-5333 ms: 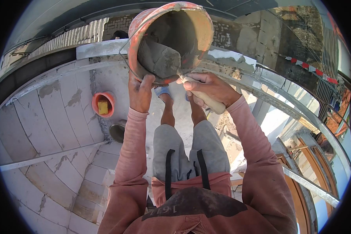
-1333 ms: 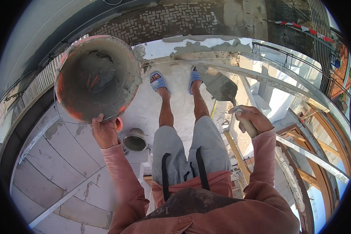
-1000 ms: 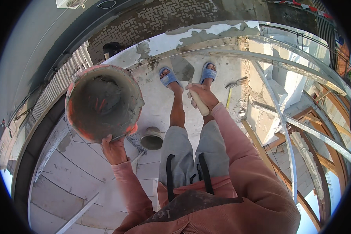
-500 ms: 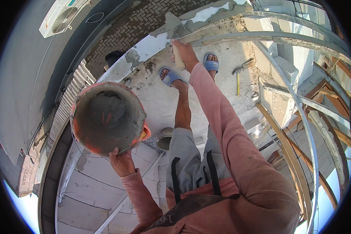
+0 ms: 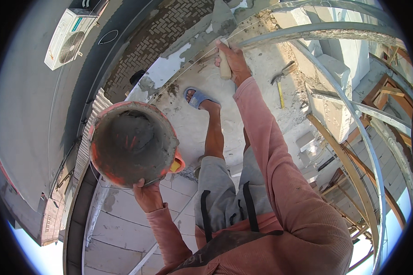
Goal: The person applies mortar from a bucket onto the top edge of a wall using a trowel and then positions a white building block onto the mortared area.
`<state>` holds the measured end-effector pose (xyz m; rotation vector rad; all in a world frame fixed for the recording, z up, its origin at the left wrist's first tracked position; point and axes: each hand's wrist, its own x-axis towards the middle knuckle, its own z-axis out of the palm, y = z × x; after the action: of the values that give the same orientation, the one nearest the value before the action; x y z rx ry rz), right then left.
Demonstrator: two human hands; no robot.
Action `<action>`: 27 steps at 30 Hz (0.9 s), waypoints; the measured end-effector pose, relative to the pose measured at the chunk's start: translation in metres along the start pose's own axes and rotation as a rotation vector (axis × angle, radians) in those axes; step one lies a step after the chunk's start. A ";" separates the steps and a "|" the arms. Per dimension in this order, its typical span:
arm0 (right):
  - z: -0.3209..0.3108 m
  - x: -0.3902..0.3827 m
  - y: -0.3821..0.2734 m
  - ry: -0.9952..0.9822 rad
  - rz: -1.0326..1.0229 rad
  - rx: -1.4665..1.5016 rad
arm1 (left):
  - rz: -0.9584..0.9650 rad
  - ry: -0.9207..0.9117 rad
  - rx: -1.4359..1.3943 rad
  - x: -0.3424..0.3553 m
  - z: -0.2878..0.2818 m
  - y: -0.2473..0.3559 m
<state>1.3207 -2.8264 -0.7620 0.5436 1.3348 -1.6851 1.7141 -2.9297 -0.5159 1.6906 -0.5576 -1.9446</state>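
My left hand [image 5: 144,195] grips the rim of a mortar-caked orange bucket [image 5: 133,144], held up at chest height with grey mortar inside. My right hand [image 5: 231,59] is stretched far forward, closed on the pale wooden handle of a trowel [image 5: 222,27]. Its grey blade lies against the mortar smeared on the top edge of a wall [image 5: 188,41]. A thin string runs along that edge. My foot in a blue sandal [image 5: 197,97] stands on the dusty slab below.
A hammer [image 5: 281,80] lies on the slab to the right. Curved metal scaffold tubes [image 5: 353,114] and timber props run along the right side. Grey blocks [image 5: 124,229] sit lower left. An air-conditioning unit [image 5: 69,39] hangs on a wall far below.
The right hand went from beside my knee out to the wall top with the trowel. The bucket stayed in my left hand and dropped lower as my head tilted forward.
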 end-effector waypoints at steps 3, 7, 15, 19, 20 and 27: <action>0.008 -0.046 0.005 -0.075 0.023 0.017 | 0.017 -0.020 0.017 -0.008 0.010 0.004; -0.021 -0.101 0.020 -0.074 0.197 0.004 | 0.010 -0.041 0.028 -0.008 0.034 0.000; -0.074 -0.220 0.043 -0.088 0.445 -0.165 | 0.127 0.073 0.175 -0.003 0.056 -0.010; -0.081 -0.289 -0.001 -0.196 0.359 -0.463 | 0.204 0.021 0.274 0.007 0.071 -0.023; -0.078 -0.296 -0.012 -0.266 0.289 -0.653 | 0.217 0.004 0.312 0.010 0.074 -0.025; 0.044 -0.295 -0.092 -0.378 -0.391 -1.831 | 0.515 -0.107 0.661 0.009 0.082 -0.017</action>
<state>1.3999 -2.7556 -0.4684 -1.0657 2.0421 -0.2055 1.6306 -2.9228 -0.5213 1.5633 -1.6358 -1.5549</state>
